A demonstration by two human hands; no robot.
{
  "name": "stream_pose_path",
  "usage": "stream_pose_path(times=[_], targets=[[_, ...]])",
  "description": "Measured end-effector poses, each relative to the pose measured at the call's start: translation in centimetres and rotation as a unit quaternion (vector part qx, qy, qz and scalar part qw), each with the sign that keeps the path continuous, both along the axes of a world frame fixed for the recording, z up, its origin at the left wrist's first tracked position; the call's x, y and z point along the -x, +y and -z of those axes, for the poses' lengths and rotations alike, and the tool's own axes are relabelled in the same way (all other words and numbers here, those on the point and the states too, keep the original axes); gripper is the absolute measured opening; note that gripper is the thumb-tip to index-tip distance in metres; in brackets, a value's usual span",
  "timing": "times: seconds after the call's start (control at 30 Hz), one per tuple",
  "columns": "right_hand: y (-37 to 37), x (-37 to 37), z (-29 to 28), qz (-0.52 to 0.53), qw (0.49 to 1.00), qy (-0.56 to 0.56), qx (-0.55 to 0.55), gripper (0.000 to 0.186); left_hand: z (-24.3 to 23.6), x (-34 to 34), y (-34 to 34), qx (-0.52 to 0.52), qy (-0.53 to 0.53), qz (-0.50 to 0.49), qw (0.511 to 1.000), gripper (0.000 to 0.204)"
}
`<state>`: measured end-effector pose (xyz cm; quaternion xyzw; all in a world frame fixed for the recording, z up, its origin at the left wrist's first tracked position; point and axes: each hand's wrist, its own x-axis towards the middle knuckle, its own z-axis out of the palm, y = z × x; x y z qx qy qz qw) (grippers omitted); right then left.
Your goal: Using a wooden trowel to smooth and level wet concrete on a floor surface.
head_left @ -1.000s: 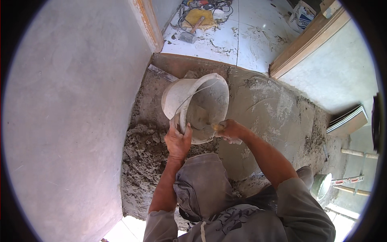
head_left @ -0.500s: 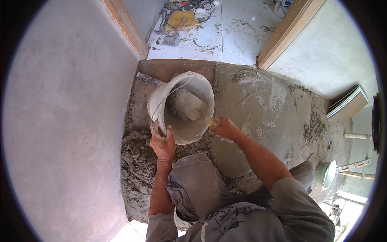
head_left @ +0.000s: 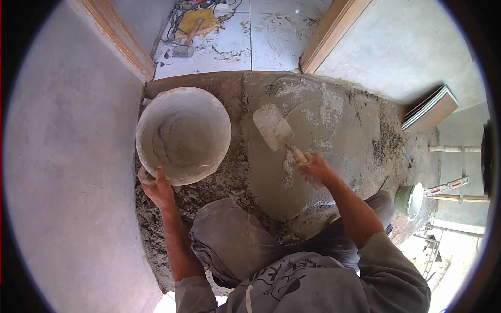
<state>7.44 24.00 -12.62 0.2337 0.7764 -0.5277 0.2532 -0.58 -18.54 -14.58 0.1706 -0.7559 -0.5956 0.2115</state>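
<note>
My left hand [head_left: 155, 188] grips the near-left rim of a pale plastic bucket [head_left: 207, 130], which shows some grey material inside. My right hand [head_left: 313, 170] is closed on the wooden handle of a trowel [head_left: 272, 128], whose blade carries a pale grey heap over the smoothed wet mortar [head_left: 334, 151] to the bucket's right. Rough, lumpy mortar [head_left: 229, 185] lies below and right of the bucket, around my bent knee.
A wall [head_left: 62, 172] rises close on my left. Ahead, a doorway opens onto dirty white tiles [head_left: 276, 41] with a mallet [head_left: 183, 51] and cables. At right are stacked boards [head_left: 430, 109], a green bucket [head_left: 404, 201] and a level [head_left: 446, 186].
The trowel has come out of the bucket and moved right, loaded, over the smoothed mortar. The bucket has shifted left and now sits more upright. The view has shifted slightly.
</note>
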Motion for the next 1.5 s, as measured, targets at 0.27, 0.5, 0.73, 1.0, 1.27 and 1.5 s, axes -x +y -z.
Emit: stream_pose_path(times=[0.27,0.5,0.73,1.0,1.27,1.5], targets=[[4.3,0.2,2.3,-0.023,0.996,-0.081,-0.030,0.023,2.7,-0.8,-3.5,0.026,-0.038,-0.037,0.998,0.034],[5.6,2.9,2.4,0.003,0.997,-0.057,-0.048,0.022,3.4,-0.7,-4.6,0.057,-0.044,-0.033,0.997,0.030],[3.7,-8.9,-2.0,0.077,0.986,-0.149,0.015,0.027,1.9,-1.1,-5.3,-0.065,-0.191,-0.133,0.970,0.042],[5.8,-16.9,0.0,0.345,0.922,-0.173,-0.034,0.023,5.2,-0.1,-8.9,-0.055,-0.274,-0.136,0.950,0.059],[7.4,-14.0,-0.8,0.227,0.926,-0.239,-0.184,0.042,10.0,1.0,-16.1,0.116,-0.343,-0.125,0.924,0.062],[3.9,-13.4,-5.6,0.307,0.913,-0.191,-0.190,0.043,0.4,3.1,-5.9,-0.080,-0.281,-0.094,0.952,0.059]])
